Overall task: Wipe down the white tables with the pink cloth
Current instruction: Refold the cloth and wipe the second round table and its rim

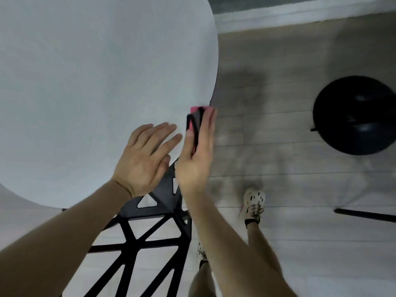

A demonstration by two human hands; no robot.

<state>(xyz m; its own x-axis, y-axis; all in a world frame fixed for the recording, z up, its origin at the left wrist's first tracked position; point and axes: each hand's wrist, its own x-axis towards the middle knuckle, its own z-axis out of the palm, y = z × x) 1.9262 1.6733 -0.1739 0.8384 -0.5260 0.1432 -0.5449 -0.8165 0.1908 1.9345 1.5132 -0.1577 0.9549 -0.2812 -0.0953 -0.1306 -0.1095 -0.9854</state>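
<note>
Pink cloth (195, 123), folded and dark-edged, is pinched between the thumb and straight fingers of the right hand (197, 159). That hand stands on edge with its palm turned left, at the right rim of the round white table (96, 71). The cloth's long axis runs along the fingers, pointing away from the person, its pink end level with the fingertips. The left hand (143, 159) lies flat and holds nothing, fingers straight, over the table's near edge just beside the right hand; contact with the surface cannot be told.
</note>
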